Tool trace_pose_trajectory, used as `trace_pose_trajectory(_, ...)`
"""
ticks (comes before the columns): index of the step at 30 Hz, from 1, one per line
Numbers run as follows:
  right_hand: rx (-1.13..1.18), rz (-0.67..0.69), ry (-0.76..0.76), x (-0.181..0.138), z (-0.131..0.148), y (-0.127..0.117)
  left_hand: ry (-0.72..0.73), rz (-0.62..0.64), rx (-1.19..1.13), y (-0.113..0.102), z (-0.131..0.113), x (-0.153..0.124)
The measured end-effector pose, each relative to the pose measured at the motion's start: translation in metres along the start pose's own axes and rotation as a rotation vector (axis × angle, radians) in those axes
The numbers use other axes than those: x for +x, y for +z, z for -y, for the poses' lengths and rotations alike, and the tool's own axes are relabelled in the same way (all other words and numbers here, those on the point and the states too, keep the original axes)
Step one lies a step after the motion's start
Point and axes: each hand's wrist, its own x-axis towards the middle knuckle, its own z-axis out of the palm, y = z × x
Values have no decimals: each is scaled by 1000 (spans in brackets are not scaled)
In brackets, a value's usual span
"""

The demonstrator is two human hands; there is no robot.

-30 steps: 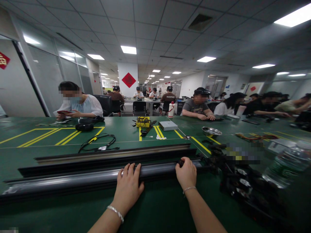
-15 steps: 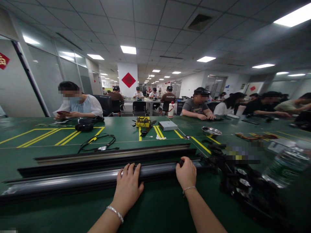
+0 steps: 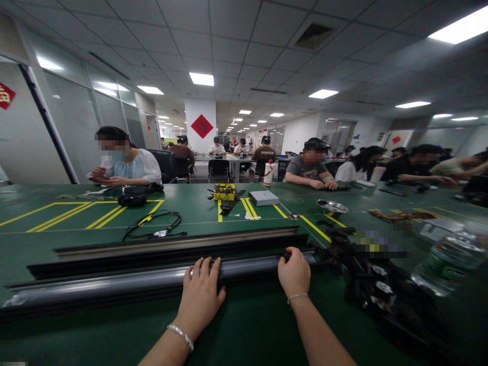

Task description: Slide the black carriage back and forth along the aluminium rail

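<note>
A long grey, shiny rail-like bar (image 3: 125, 280) in a black channel lies crosswise on the green table. My left hand (image 3: 201, 292) lies across the bar's middle, fingers stretched over its top and thumb on the near side. Farther right, my right hand (image 3: 295, 272) is closed in a pinch on a small black piece (image 3: 286, 256) at the bar. Its fingers hide most of that piece, so its kind cannot be made out. Behind the bar lie a black strip (image 3: 95, 263) and another long strip (image 3: 175, 240).
Dark mechanical parts (image 3: 381, 290) and a water bottle (image 3: 448, 262) stand at the right. Farther back are a metal bowl (image 3: 332, 206), a grey box (image 3: 264, 197), a yellow box with cables (image 3: 224, 191) and a black cable (image 3: 152, 223). Several people sit across the room.
My right hand has shifted very slightly right along the bar with its pinch kept. My left hand stays in place. The person at the far left has raised a hand a little.
</note>
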Motion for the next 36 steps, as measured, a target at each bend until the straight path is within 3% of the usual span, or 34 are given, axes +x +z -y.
trace_pose_trajectory(36,41,-2,67,-1,2,-4,2,-11,5,0,0,0)
